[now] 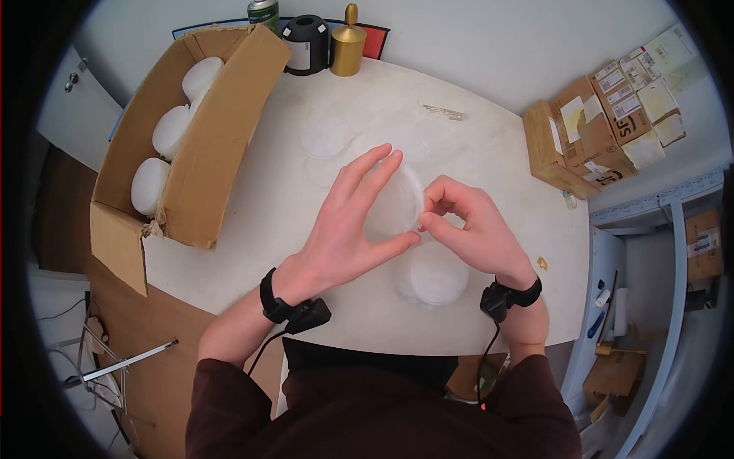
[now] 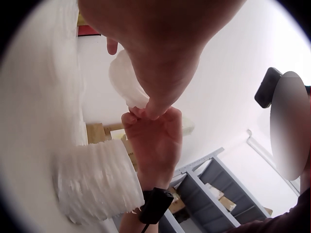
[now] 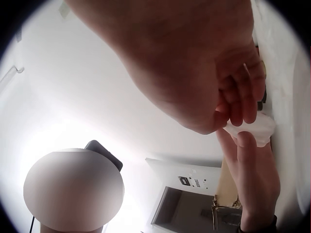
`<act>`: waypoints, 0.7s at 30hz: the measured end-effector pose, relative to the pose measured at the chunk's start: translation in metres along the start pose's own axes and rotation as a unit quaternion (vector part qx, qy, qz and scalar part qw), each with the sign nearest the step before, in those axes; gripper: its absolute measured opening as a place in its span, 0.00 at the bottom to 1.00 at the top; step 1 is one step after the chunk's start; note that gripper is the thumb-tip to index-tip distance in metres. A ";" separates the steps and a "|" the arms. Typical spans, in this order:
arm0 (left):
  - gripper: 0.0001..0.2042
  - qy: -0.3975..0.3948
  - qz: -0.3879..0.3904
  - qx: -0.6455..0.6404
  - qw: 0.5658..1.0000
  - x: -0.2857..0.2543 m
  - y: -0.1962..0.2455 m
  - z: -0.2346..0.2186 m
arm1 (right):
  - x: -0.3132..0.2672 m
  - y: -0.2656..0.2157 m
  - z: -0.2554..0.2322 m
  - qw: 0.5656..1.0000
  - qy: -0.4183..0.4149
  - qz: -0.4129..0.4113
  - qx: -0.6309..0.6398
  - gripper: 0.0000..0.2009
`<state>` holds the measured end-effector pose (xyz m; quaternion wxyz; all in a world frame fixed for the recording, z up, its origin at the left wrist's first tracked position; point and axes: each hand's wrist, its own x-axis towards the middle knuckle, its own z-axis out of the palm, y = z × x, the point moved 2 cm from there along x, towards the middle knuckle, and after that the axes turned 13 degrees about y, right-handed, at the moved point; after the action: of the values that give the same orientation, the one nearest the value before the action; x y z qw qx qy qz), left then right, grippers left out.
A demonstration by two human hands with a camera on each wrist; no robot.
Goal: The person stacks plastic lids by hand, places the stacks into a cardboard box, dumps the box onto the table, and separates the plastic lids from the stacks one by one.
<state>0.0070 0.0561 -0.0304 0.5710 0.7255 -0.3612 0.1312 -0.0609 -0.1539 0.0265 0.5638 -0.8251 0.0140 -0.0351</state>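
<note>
Person in a dark top, working over a pale counter point(image 1: 520, 306), both hands raised off its surface. Between them they are holding a thin, translucent round white piece point(image 1: 397, 200), tilted nearly on edge.

Left hand point(image 1: 336, 222): grip spreading wide across the piece, two fingers reaching to its upper edge, thumb lying at its lower edge. Right hand point(image 1: 466, 218): thumb and forefinger pinching the rim on the side facing that hand, remaining fingers curling in. Wrist cameras point(image 1: 302, 314) are sitting strapped to both wrists.

On the counter, a short white stack point(image 1: 437, 277) is standing just on the near side of the raised piece; from the left wrist its side is showing rough, layered ridges. A pale flat disc point(image 1: 326, 138) is lying farther back.

Left side: a long cardboard box point(image 1: 222, 153) is holding three white round packs point(image 1: 172, 130) in a row. At the back a black container point(image 1: 306, 46) and a gold one point(image 1: 348, 50) are standing side by side. Labelled cartons point(image 1: 577, 138) are sitting at the right.
</note>
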 end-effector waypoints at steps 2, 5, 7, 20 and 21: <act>0.51 -0.001 -0.008 -0.004 1.000 -0.001 -0.003 0.001 | -0.003 -0.009 0.002 1.000 -0.001 -0.003 0.001 0.06; 0.53 -0.027 -0.035 -0.008 0.999 -0.002 0.000 0.001 | -0.007 -0.009 -0.001 1.000 0.001 -0.018 -0.020 0.07; 0.51 -0.040 -0.075 -0.064 0.994 -0.002 0.003 0.002 | -0.010 -0.004 -0.002 0.999 -0.001 -0.025 -0.040 0.07; 0.56 -0.062 -0.173 -0.126 0.975 -0.009 0.002 0.006 | -0.015 0.004 -0.002 0.995 0.027 0.020 0.090 0.04; 0.56 -0.058 -0.176 -0.124 0.975 -0.010 0.001 0.007 | -0.014 0.004 -0.003 0.996 0.027 0.005 0.086 0.05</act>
<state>-0.0018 0.0531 -0.0378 0.6490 0.7075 -0.2735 -0.0593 -0.0754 -0.1571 0.0227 0.6325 -0.7720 0.0302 -0.0561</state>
